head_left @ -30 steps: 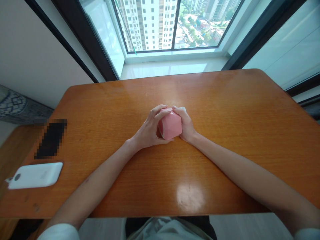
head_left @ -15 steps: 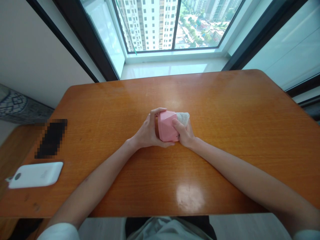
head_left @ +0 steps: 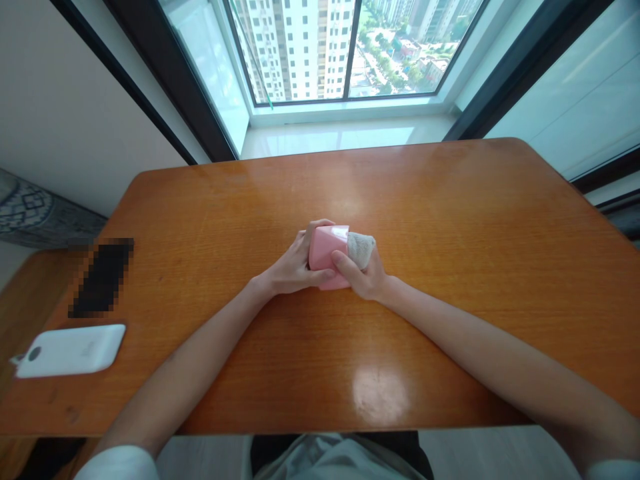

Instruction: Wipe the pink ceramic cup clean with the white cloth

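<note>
A pink faceted cup (head_left: 326,252) lies tipped on its side at the middle of the orange wooden table (head_left: 450,220). My left hand (head_left: 291,267) wraps its fingers around the cup's left side. My right hand (head_left: 364,273) is closed on a small whitish cloth (head_left: 359,247), which it presses against the cup's right side, thumb lying over the front of the cup. Both wrists rest on the tabletop.
A white power bank (head_left: 70,350) lies near the table's left front corner, with a dark blurred-out flat object (head_left: 103,277) just behind it. Large windows stand behind the table's far edge, and a patterned cushion (head_left: 30,217) sits at the far left.
The cup has been turned in my hands from mouth-toward-me to lying sideways. The cloth has come into sight under my right hand at the cup's right side.
</note>
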Motion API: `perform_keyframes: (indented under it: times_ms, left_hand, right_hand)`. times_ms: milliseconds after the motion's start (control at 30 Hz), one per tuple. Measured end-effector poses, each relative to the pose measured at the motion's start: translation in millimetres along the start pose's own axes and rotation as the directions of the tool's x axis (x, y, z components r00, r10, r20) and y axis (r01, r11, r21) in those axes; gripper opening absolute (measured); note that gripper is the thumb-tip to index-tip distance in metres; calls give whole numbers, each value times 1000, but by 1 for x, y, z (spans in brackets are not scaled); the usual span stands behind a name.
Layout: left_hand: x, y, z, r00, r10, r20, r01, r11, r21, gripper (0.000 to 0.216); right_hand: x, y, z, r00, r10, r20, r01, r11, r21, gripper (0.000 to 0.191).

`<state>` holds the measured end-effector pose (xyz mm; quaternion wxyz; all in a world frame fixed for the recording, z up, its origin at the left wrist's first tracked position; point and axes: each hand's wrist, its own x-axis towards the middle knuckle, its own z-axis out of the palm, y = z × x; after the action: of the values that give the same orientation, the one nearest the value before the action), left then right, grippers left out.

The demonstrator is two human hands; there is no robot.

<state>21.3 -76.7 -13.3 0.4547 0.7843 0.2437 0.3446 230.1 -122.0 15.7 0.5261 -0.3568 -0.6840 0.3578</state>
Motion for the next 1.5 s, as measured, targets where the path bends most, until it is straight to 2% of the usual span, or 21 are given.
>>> perform_keyframes:
  times_ms: [167, 400, 533, 667, 900, 1067, 1167, 1300, 1433, 1500]
  left_hand:
    - [3, 0, -1, 991, 120, -51, -120, 993, 9, 116]
    - [7, -1, -2, 959, 278, -48, -267, 950, 165, 148]
    - [8, 3, 1, 948, 318, -28, -304, 926, 225, 145]
    - [8, 7, 3, 954, 300, -12, -283, 913, 293, 136]
    - [6, 8, 3, 954, 299, -6, -278, 892, 356, 122]
    - [6, 12, 3, 939, 340, -54, -283, 851, 443, 116]
    - [7, 14, 2, 928, 364, -83, -281, 825, 490, 118]
    - [6, 17, 1, 943, 299, -147, -203, 867, 455, 120]
    - [5, 21, 0, 957, 216, -192, -122, 903, 411, 121]
    - [5, 22, 0, 967, 131, -218, -46, 933, 357, 120]
  right_hand:
    - [1, 0, 1, 997, 72, -21, -70, 994, 79, 49]
    - [8, 1, 2, 950, 304, -72, -266, 907, 326, 54]
    - [17, 9, 1, 898, 425, -114, -328, 819, 470, 54]
    - [24, 21, -2, 861, 492, -127, -363, 771, 524, 54]
    - [32, 22, -5, 846, 530, -53, -424, 730, 536, 57]
    - [32, 16, -3, 842, 536, -66, -414, 719, 559, 58]
    - [29, 16, -1, 860, 503, -87, -385, 751, 536, 61]
    - [22, 20, 0, 895, 435, -103, -332, 802, 497, 62]
    - [14, 20, -1, 896, 433, -94, -352, 825, 442, 64]
    - [11, 15, -1, 900, 423, -100, -356, 850, 389, 66]
